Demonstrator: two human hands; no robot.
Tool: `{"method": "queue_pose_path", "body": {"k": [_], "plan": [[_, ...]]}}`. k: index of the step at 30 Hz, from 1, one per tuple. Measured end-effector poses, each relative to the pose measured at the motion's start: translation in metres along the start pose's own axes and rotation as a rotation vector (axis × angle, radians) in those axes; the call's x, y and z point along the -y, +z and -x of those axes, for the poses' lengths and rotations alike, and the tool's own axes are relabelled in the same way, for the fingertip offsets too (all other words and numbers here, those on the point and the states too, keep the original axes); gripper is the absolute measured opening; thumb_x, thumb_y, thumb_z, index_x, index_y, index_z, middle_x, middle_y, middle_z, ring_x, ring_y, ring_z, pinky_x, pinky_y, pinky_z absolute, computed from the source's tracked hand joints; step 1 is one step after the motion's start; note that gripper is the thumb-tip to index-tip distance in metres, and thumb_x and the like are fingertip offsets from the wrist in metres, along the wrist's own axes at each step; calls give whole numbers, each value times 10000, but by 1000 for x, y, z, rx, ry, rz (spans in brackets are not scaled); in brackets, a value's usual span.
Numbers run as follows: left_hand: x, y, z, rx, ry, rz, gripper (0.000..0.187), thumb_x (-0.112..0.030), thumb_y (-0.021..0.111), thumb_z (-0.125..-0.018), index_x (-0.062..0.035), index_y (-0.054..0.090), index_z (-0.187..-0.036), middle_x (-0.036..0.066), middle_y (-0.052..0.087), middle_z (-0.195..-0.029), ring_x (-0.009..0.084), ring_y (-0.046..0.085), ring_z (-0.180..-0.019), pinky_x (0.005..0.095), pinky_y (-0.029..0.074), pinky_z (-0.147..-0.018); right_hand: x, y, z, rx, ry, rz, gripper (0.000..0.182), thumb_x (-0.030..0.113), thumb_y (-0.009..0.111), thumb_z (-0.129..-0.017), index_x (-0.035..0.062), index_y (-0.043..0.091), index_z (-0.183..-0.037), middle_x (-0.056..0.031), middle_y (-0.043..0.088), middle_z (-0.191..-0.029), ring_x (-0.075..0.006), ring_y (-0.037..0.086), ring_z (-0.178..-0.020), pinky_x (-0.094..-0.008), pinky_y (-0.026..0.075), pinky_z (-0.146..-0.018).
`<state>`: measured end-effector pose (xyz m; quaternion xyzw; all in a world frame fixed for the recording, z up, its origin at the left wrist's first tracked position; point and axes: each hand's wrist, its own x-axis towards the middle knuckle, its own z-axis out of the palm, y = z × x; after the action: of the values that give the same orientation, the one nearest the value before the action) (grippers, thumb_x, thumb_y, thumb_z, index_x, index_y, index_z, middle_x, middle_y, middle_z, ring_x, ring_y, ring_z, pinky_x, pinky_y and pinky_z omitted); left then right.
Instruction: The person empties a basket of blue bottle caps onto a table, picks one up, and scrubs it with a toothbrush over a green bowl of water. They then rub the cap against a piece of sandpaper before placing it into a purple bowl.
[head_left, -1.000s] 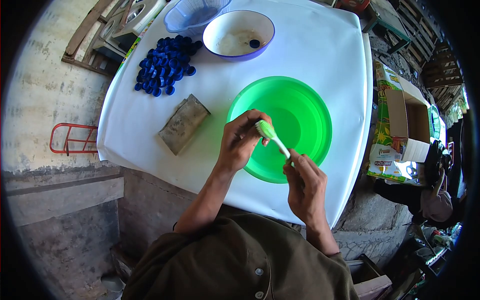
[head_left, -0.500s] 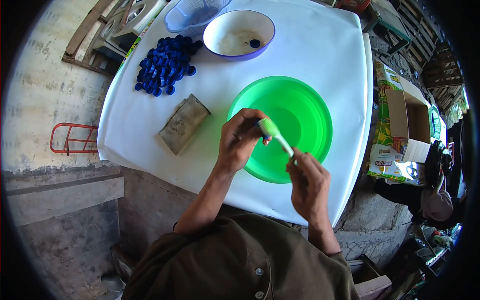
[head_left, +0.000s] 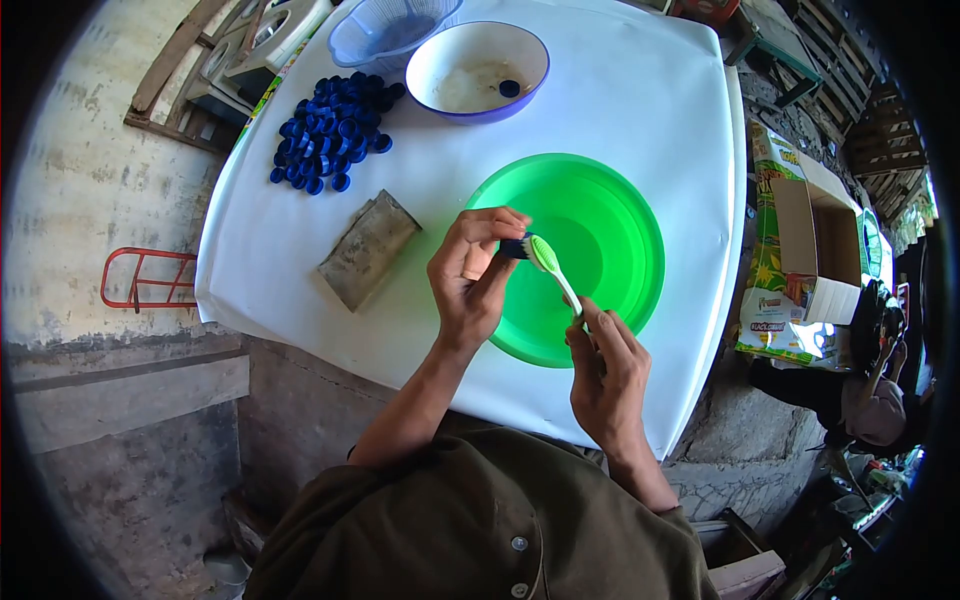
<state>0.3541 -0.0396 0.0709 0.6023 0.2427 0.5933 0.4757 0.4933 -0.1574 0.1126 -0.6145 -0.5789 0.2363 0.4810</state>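
Observation:
Between the fingertips of my left hand is a dark blue cap, held above the left rim of a green basin. My right hand grips the handle of a green and white toothbrush. The brush head touches the cap, its bristles facing the cap's side. A heap of blue caps lies at the upper left of the white table. One more blue cap sits inside the white and purple bowl.
A worn grey block lies left of the basin. A translucent blue basket stands at the table's far edge. To the right are an open cardboard box and a person. A red metal rack is at the left wall.
My left hand has turned, so the cap shows more clearly between its fingertips. My right hand has shifted slightly left, and the brush head has moved a little right and down.

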Motion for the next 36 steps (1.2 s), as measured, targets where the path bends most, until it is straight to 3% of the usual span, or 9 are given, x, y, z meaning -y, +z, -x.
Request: {"method": "queue_pose_path", "body": {"k": [2,8,19,22,26,30,34,36], "plan": [[6,-9,7,40,74,-238,182,100,602,-905,36,599,-1075,126,595,-1102,243,646,-1009,340,537,-899,2,1,0,-3,19,-7,326,-86,646,-868,-30,642,-1189,-145,621,-801,-259,598,-607,-351,475,-547],[2,13,8,-127,63,-37,190,86,579,-914,52,556,-1099,160,603,-1068,188,606,-996,316,511,-883,10,6,-4,-16,33,4,338,-89,643,-868,-21,636,-1199,-138,604,-781,-259,591,-602,-351,471,-546],[4,6,8,-57,177,-103,221,99,646,-879,62,554,-1076,215,593,-1126,261,641,-1017,368,562,-905,9,8,-1,-15,29,14,319,-84,647,-871,-27,639,-1185,-139,604,-783,-258,585,-592,-347,470,-538],[4,1,4,-41,198,-126,228,86,632,-895,52,496,-1075,215,581,-1119,224,619,-1012,360,537,-893,5,9,7,-15,31,-3,324,-89,645,-869,-25,640,-1187,-136,610,-790,-260,586,-593,-349,473,-539],[1,7,13,12,164,-252,215,113,613,-886,73,545,-1086,203,594,-1118,239,633,-1028,366,542,-923,8,7,-4,-36,24,16,328,-92,645,-868,-20,644,-1187,-136,617,-797,-262,598,-603,-350,481,-547],[-4,8,5,-101,145,-189,204,81,630,-897,78,603,-1099,186,634,-1082,239,658,-991,349,556,-886,10,7,-2,3,25,33,323,-89,645,-869,-18,646,-1184,-138,630,-814,-267,625,-625,-347,492,-554],[-4,2,4,-60,131,-211,206,83,638,-881,72,628,-1087,195,654,-1090,259,663,-1011,363,546,-917,7,8,5,3,41,15,318,-87,644,-869,-19,642,-1179,-140,632,-822,-269,622,-618,-347,491,-553],[-6,8,5,-50,159,-279,202,80,662,-857,45,650,-1055,165,694,-1052,227,643,-966,335,526,-865,8,7,-2,-22,33,7,314,-84,646,-869,-18,642,-1177,-141,629,-817,-267,613,-607,-348,487,-551]]}}
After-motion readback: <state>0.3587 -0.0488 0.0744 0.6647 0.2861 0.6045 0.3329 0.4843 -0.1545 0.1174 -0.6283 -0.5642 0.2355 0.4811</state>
